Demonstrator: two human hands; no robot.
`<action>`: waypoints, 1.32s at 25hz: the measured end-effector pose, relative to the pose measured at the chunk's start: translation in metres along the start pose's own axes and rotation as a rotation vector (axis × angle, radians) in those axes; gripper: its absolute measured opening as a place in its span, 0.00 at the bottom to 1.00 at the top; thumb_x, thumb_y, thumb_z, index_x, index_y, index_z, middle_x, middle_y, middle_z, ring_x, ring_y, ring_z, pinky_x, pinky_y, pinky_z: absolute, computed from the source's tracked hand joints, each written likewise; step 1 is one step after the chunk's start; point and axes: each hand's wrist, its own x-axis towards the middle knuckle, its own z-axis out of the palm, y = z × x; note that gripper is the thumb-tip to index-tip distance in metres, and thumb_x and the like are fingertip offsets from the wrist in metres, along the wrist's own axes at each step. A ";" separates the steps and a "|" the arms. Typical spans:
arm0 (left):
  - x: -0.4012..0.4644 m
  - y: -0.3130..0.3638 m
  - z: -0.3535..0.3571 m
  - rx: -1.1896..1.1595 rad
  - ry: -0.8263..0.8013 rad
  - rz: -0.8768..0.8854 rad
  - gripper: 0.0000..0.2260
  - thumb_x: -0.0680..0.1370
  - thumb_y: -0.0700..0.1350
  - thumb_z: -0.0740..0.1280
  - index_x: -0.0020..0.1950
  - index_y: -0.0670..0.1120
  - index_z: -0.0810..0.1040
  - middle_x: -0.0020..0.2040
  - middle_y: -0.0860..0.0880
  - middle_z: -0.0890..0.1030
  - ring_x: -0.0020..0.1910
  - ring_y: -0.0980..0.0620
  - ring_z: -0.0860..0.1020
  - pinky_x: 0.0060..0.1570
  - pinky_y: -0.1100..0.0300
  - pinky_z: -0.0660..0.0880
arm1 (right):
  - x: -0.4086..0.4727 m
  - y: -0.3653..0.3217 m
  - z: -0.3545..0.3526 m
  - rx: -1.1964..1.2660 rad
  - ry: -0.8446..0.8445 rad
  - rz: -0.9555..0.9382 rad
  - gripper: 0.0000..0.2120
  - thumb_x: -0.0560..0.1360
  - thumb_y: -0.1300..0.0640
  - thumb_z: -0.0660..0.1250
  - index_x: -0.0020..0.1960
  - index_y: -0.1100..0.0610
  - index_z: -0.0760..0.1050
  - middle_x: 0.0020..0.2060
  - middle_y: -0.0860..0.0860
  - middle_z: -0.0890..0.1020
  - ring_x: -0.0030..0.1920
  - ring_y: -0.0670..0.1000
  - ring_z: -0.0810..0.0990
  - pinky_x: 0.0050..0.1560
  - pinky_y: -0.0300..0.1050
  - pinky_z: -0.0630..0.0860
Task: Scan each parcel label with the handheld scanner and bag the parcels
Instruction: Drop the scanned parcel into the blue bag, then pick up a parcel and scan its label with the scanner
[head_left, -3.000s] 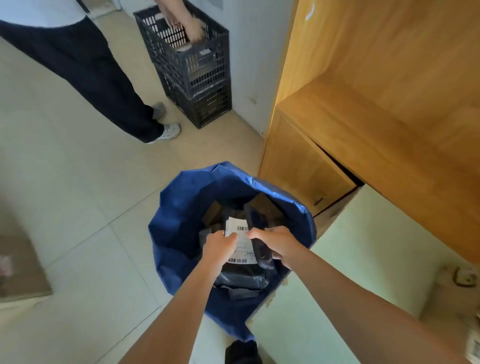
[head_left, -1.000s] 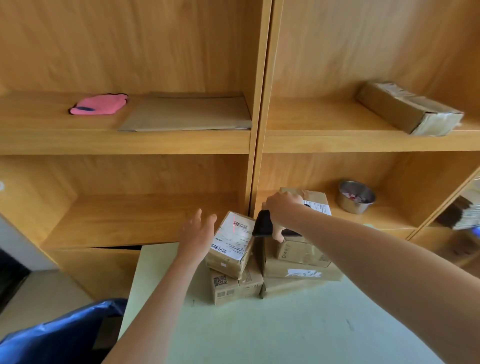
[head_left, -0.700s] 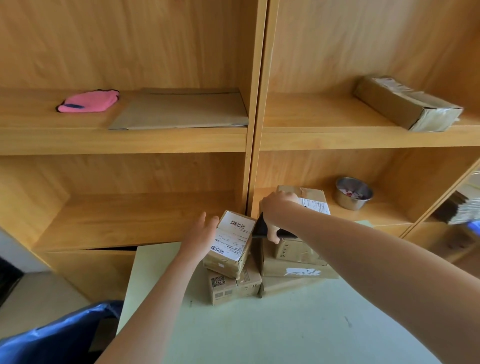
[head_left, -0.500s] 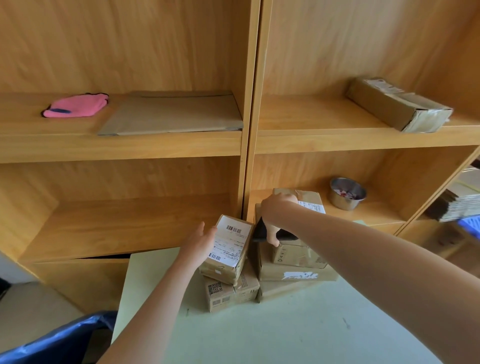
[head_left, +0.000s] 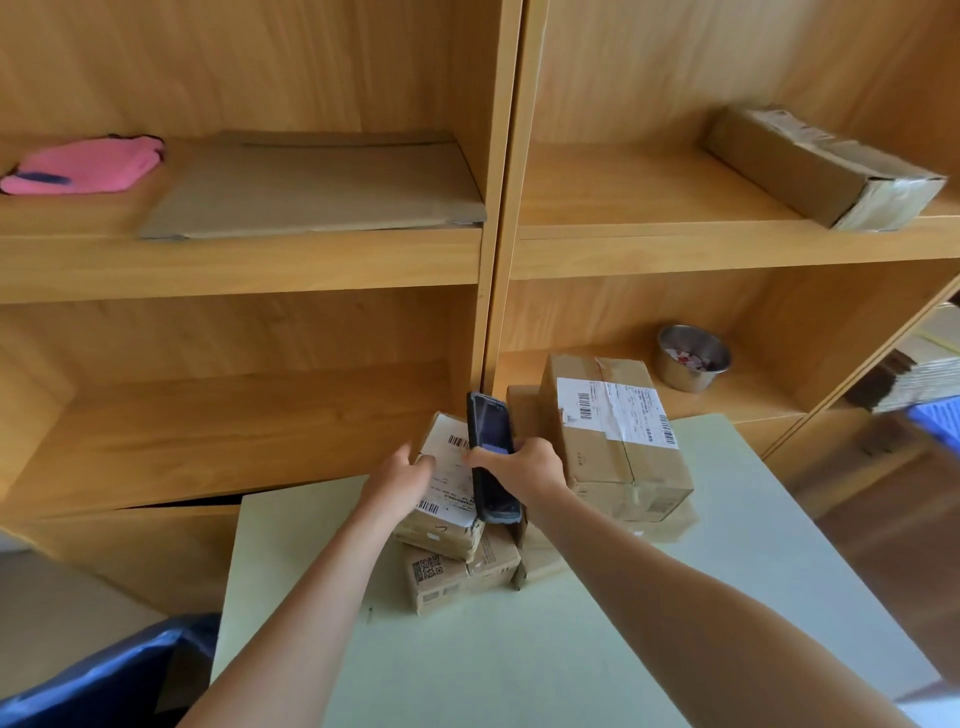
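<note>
A small cardboard parcel (head_left: 447, 525) with a white barcode label lies tilted on top of another small box (head_left: 457, 574) on the pale green table (head_left: 519, 665). My left hand (head_left: 402, 475) grips this parcel at its left side. My right hand (head_left: 524, 467) holds a black handheld scanner (head_left: 491, 457) upright, just right of the label, its screen facing me. A larger labelled parcel (head_left: 613, 441) rests on more boxes to the right. The blue bag (head_left: 104, 675) shows at the bottom left.
Wooden shelves stand behind the table. On them lie a pink cloth (head_left: 83, 166), a flat cardboard sheet (head_left: 317, 187), a long taped box (head_left: 821, 166) and a metal bowl (head_left: 693, 358). Stacked flat cardboard (head_left: 919, 364) sits at the far right.
I turned from the blue bag to the table. My left hand closed on the small parcel. My right hand drew the scanner back and raised it upright beside the label.
</note>
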 end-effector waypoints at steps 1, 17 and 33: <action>0.001 -0.001 0.003 0.003 -0.015 0.005 0.23 0.81 0.53 0.58 0.75 0.50 0.66 0.58 0.49 0.80 0.47 0.50 0.81 0.47 0.54 0.77 | 0.001 0.007 0.004 0.032 0.014 0.007 0.18 0.66 0.44 0.81 0.44 0.52 0.77 0.42 0.49 0.85 0.43 0.50 0.85 0.44 0.45 0.84; -0.037 -0.043 -0.059 -0.178 0.224 -0.007 0.11 0.80 0.51 0.58 0.54 0.49 0.77 0.44 0.49 0.82 0.44 0.49 0.81 0.43 0.55 0.75 | -0.020 -0.034 0.064 0.349 -0.171 0.048 0.21 0.67 0.47 0.81 0.53 0.59 0.80 0.47 0.54 0.87 0.48 0.55 0.86 0.55 0.52 0.84; -0.164 -0.288 -0.196 -0.327 0.635 -0.539 0.13 0.82 0.51 0.58 0.55 0.45 0.76 0.41 0.46 0.80 0.37 0.50 0.80 0.35 0.58 0.74 | -0.149 -0.069 0.343 0.008 -0.758 0.054 0.24 0.67 0.49 0.81 0.56 0.62 0.80 0.48 0.56 0.88 0.49 0.55 0.86 0.53 0.52 0.85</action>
